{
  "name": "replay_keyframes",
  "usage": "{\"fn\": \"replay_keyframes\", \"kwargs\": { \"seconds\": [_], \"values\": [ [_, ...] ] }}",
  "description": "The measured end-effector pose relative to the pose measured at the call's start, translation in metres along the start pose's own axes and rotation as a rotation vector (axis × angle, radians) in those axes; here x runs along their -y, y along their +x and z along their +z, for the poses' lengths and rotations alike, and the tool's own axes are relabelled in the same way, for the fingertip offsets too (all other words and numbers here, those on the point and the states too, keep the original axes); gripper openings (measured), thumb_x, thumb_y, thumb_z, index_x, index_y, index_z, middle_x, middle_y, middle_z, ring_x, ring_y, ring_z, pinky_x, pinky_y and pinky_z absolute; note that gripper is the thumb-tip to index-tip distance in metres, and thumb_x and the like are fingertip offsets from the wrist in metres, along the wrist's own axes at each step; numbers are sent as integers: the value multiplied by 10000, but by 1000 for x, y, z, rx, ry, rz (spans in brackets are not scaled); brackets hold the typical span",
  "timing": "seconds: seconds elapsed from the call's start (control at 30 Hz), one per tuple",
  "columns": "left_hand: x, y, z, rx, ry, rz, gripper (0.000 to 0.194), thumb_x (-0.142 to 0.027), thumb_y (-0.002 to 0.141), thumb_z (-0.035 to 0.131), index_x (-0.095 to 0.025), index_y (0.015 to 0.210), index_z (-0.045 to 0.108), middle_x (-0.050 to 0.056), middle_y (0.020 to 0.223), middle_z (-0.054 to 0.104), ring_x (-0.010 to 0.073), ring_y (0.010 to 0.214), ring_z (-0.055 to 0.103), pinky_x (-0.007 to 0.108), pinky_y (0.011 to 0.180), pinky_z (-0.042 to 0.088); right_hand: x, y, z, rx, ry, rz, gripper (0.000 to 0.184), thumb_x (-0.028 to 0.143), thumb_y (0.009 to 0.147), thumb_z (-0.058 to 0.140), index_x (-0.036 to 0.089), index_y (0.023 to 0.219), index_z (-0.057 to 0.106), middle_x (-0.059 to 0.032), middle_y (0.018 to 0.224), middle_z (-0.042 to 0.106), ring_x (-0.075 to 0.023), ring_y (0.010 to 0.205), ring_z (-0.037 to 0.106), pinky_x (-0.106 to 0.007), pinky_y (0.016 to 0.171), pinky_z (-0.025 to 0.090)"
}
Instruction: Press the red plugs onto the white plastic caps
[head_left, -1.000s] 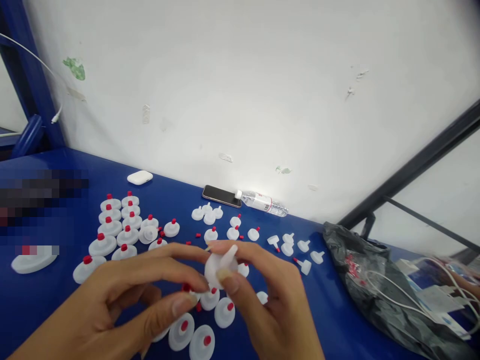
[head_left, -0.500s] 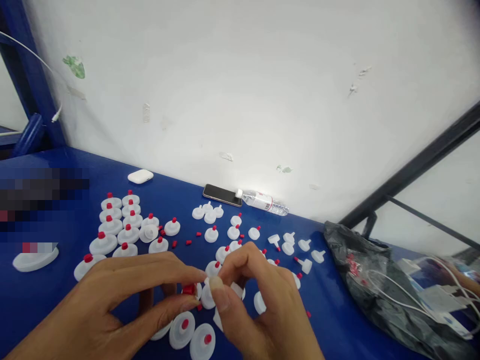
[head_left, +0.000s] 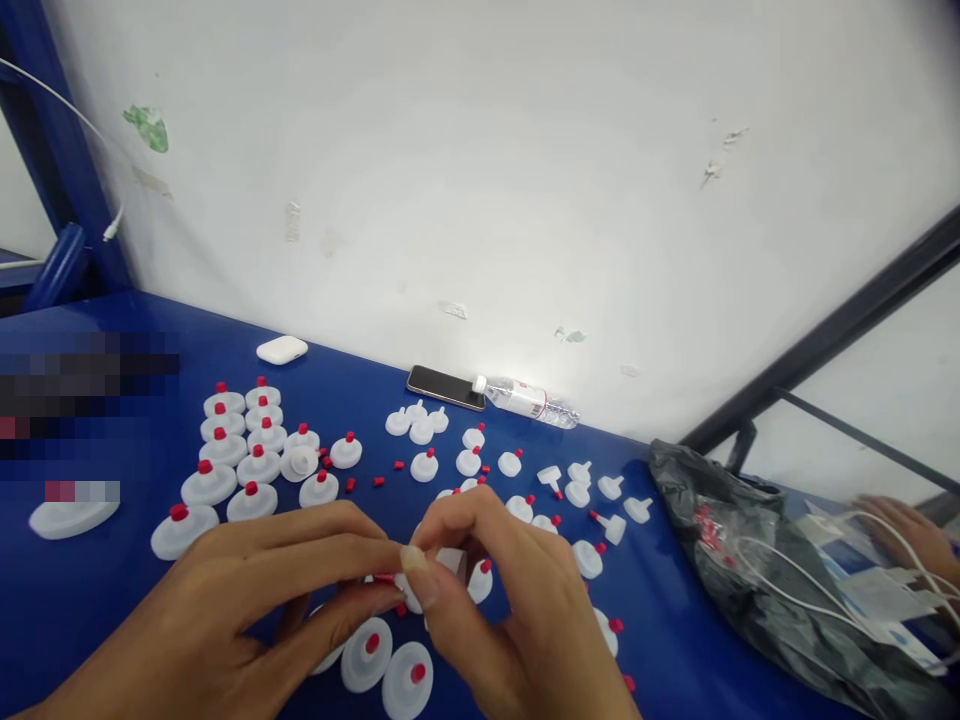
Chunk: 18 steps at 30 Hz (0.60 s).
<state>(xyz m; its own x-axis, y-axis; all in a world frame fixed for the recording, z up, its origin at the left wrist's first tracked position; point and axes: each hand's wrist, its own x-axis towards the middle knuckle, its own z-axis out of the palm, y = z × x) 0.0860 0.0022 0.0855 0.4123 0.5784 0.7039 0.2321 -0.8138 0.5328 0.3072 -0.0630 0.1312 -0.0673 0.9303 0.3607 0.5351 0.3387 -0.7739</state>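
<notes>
My left hand (head_left: 277, 610) pinches a small red cap (head_left: 384, 578) between thumb and fingers. Close against it, my right hand (head_left: 510, 600) is closed round a white plastic spout lid (head_left: 450, 563), mostly covered by the fingers. The fingertips of both hands meet, so the contact between cap and lid is hidden. Just below lie white spout lids with red tips, such as one lid (head_left: 407, 682). More capped lids (head_left: 208, 483) stand in rows to the left. Uncapped lids (head_left: 421, 430) and loose red caps (head_left: 379, 482) lie farther back.
Along the wall, a phone (head_left: 446, 388), a plastic bottle (head_left: 529, 398) and a white earphone case (head_left: 282, 350) rest on the blue table (head_left: 172, 330). A dark plastic bag (head_left: 810, 620) with red pieces lies at right. Another person's hand (head_left: 911, 530) appears beyond it.
My right hand has moved slightly left, bringing the lid closer to the red cap in my left hand. Less of the red cap shows now. The view has shifted slightly.
</notes>
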Motion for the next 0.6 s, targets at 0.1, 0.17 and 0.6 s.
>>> {"fn": "replay_keyframes", "kwargs": {
  "seconds": [0.1, 0.17, 0.6],
  "values": [
    [1, -1, 1, -2, -3, -4, 250, -464, 1270, 676, -416, 1193, 908, -92, 1056, 947, 103, 759, 884, 89, 702, 667, 3, 1, -1, 36, -7, 26, 77, 376, 1148, 768, 326, 1129, 824, 61, 904, 796, -161, 785, 740, -305, 809, 553],
    [0, -3, 2, -13, 0, -12, 256, -471, 1260, 695, -379, 1124, 892, -73, 1026, 940, 124, 790, 900, 113, 732, 691, 5, 2, 0, 47, 40, 57, 71, 386, 1108, 821, 329, 1149, 811, 66, 906, 796, -167, 787, 743, -302, 784, 545],
    [5, -8, 3, -103, 107, 10, 180, -493, 1243, 734, -377, 1205, 867, -95, 1036, 945, 117, 748, 867, 132, 746, 688, -9, 4, 14, 12, -124, -73, 481, 601, 1325, 431, 335, 1268, 827, 101, 621, 640, -153, 486, 587, -314, 621, 411]
  ]
}}
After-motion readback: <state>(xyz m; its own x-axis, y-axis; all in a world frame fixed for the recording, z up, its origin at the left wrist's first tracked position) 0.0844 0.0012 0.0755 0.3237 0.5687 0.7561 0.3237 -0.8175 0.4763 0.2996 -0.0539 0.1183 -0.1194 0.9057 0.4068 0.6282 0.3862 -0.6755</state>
